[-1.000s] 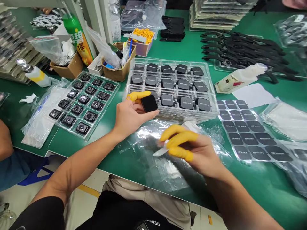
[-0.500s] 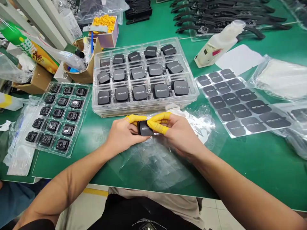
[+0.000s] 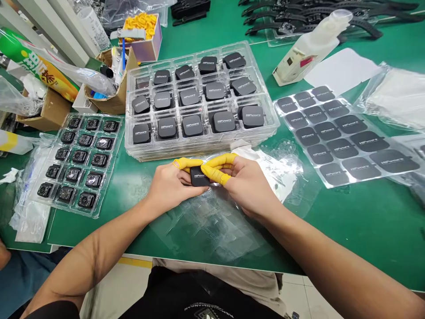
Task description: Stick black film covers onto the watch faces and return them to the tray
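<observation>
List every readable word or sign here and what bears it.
"HiFuture": the held black square, last letters unclear.
"HiFuture": the squares in the clear tray stack.
"HiFuture": flat dark labels at right.
"茶": green-and-orange bottle; other characters unclear.
Unreadable: print on the black shirt and white bottle.

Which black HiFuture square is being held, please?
The black rounded square between left hand and right hand; others lie in the clear plastic tray or on the silvery sheet.
</observation>
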Demonstrator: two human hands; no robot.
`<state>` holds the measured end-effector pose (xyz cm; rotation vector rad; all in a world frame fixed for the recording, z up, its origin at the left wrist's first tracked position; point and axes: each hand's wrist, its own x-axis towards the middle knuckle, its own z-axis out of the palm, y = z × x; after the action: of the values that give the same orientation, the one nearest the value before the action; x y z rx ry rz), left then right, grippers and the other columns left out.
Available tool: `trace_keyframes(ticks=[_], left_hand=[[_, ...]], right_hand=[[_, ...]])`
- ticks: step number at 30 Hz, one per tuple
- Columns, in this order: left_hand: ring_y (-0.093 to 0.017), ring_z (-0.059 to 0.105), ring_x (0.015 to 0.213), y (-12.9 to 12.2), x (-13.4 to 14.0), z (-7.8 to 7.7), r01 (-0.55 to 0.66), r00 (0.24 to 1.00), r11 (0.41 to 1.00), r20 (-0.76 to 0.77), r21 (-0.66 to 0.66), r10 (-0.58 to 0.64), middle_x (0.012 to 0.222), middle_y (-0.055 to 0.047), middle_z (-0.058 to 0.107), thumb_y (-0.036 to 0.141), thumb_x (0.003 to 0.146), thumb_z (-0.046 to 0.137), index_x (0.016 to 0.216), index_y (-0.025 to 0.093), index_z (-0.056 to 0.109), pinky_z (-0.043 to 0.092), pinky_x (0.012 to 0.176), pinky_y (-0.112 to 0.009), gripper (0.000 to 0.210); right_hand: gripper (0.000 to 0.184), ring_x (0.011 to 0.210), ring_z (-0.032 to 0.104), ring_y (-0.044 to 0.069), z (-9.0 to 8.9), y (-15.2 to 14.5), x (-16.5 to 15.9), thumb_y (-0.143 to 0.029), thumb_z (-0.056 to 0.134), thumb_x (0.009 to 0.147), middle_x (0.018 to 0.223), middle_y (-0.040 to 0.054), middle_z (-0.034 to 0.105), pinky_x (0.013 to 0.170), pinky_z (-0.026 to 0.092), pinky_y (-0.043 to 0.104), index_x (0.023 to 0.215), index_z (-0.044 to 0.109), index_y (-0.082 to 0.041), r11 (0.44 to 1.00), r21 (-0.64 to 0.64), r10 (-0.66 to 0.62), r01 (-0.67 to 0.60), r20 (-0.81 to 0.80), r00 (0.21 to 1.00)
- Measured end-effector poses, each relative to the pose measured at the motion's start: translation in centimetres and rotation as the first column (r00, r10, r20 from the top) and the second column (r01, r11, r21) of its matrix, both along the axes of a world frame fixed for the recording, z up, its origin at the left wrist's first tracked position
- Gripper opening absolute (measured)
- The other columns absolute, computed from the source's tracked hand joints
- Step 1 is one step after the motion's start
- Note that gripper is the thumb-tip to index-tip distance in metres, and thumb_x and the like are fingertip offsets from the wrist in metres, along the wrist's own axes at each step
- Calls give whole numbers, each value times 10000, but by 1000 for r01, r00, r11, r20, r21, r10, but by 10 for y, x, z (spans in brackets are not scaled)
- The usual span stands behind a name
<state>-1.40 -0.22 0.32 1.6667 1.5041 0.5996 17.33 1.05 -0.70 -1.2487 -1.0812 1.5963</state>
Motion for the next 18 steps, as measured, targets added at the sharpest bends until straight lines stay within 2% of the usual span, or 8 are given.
trace_keyframes(ticks=[8,18], left_hand=[[-202,691,599,-1,2,0,1,999,1000,53,-28,1,631,-12,757,372,686,895,650,186,675,472,543,-299,290],[-153,618,485,-2,2,-7,-31,999,996,42,79,28,519,31,683,371,660,927,747,221,746,432,476,-287,251]], right_hand=[[296,836,743,237,-3,0,1,-407,931,690,871,40,783,861,636,433,843,742,-238,1000,9,20,-20,-6,1000],[327,857,749,229,-5,-3,0,-452,915,714,879,40,787,849,638,407,866,736,-225,999,34,-2,0,58,998]])
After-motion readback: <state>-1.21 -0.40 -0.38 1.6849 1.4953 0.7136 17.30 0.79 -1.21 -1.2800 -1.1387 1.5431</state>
